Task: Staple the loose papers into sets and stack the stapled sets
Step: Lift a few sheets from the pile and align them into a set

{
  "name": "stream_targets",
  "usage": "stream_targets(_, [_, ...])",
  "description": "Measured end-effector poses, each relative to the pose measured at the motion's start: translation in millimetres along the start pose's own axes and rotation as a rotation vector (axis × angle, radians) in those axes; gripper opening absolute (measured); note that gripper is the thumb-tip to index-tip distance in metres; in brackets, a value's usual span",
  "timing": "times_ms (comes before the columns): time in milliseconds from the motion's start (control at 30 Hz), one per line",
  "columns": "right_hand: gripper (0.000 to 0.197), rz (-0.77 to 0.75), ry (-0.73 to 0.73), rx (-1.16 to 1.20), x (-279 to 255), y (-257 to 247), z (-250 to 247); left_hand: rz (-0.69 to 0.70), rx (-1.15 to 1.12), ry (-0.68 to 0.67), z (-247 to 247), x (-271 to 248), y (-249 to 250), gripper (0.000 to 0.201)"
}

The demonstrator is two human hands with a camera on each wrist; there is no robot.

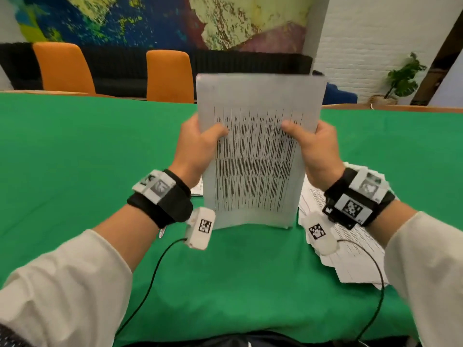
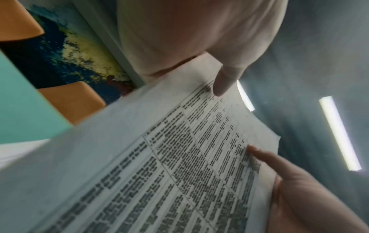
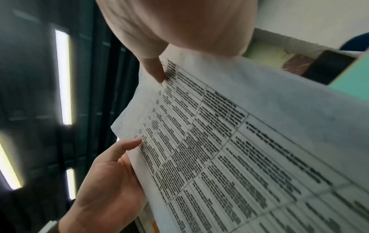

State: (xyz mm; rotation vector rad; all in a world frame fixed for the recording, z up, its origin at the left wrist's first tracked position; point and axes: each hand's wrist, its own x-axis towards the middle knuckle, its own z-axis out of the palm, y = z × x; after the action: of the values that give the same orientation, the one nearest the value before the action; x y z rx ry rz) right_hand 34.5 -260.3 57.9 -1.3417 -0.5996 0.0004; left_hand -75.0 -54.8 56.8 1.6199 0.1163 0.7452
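Note:
A set of printed table sheets (image 1: pixel 255 159) stands upright with its bottom edge on the green table (image 1: pixel 75 159). My left hand (image 1: pixel 200 144) grips its left edge, thumb on the front. On the opposite edge my right hand (image 1: pixel 313 146) grips the same way. The left wrist view shows the sheets (image 2: pixel 159 165) with my left thumb (image 2: pixel 221 85) pressing on the print and the right hand (image 2: pixel 299 189) beyond. In the right wrist view my right thumb (image 3: pixel 155 72) lies on the page (image 3: pixel 239 141), and the left hand (image 3: pixel 109 173) holds the far edge. No stapler is in view.
A fanned pile of loose printed papers (image 1: pixel 350 259) lies on the table under my right wrist. More sheets (image 1: pixel 198 189) peek out behind my left wrist. Two orange chairs (image 1: pixel 170 76) stand past the far table edge. Cables hang from both wrist cameras.

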Motion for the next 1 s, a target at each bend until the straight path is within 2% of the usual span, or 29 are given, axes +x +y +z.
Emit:
stream_targets(67, [0.028, 0.053, 0.0, -0.029, -12, 21, 0, -0.103, 0.035, -0.007, -1, -14, -22, 0.042])
stream_targets(133, [0.028, 0.057, 0.018, -0.024, -16, 25, 1, -0.131, 0.036, 0.004, -1, -20, -27, 0.044])
stream_targets(267, [0.021, 0.025, 0.014, 0.022, -4, 4, 4, -0.063, -0.028, 0.005, -1, -6, -2, 0.027])
stream_targets(367, [0.021, 0.029, 0.012, 0.041, -4, 4, 4, -0.032, -0.043, 0.001, -3, -3, 2, 0.032])
stream_targets(567, [0.019, 0.141, -0.04, -0.04, -25, 41, 0, -0.256, 0.067, -0.02, -6, -34, -55, 0.019])
stream_targets(800, [0.016, 0.086, -0.053, -0.009, -16, 30, 2, -0.187, 0.043, 0.015, -7, -24, -37, 0.02])
stream_targets(933, [0.02, 0.199, -0.083, -0.103, -31, 59, -2, -0.347, 0.186, -0.088, -8, -45, -65, 0.018])
stream_targets(1000, [0.023, 0.236, -0.102, -0.118, -31, 59, -6, -0.377, 0.193, -0.128, -10, -49, -67, 0.013])
